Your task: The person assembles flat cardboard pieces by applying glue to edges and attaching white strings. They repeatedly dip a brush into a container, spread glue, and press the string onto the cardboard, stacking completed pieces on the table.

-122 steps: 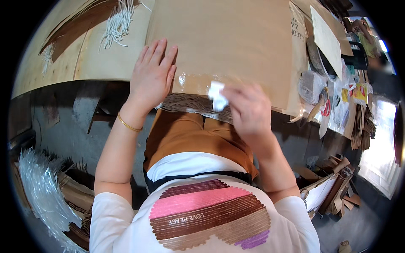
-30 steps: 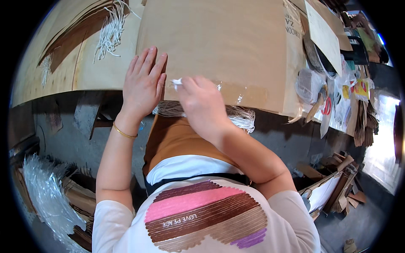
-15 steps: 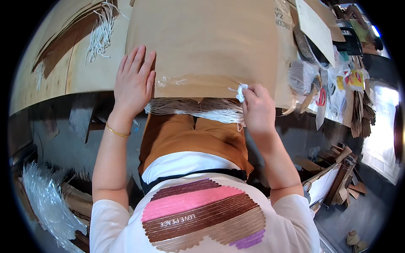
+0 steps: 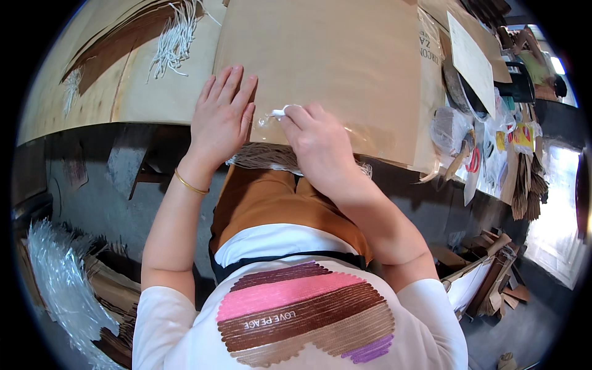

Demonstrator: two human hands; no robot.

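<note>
A large brown paper sheet (image 4: 327,61) lies on the table in front of me. My left hand (image 4: 223,114) rests flat across its left edge, fingers stretched out and holding nothing. Close beside it, my right hand (image 4: 317,139) pinches a small white wad (image 4: 279,113), possibly cloth or tissue, against the sheet near its front edge. Shiny marks (image 4: 263,121) show on the brown surface by the wad. A bundle of pale cords (image 4: 265,157) hangs under the sheet's near edge, above my lap, partly hidden by my right forearm.
White cords (image 4: 176,43) lie on brown sheets at the far left. On the right are red-handled scissors (image 4: 473,160), a plastic-wrapped block (image 4: 449,131) and a white board (image 4: 472,61). Transparent plastic strips (image 4: 65,290) hang at lower left; scrap cardboard (image 4: 493,265) stands at lower right.
My right hand has moved left along the sheet's front edge with the white wad, ending near my left hand. The left hand stays on the sheet's left edge; the whole view has shifted slightly.
</note>
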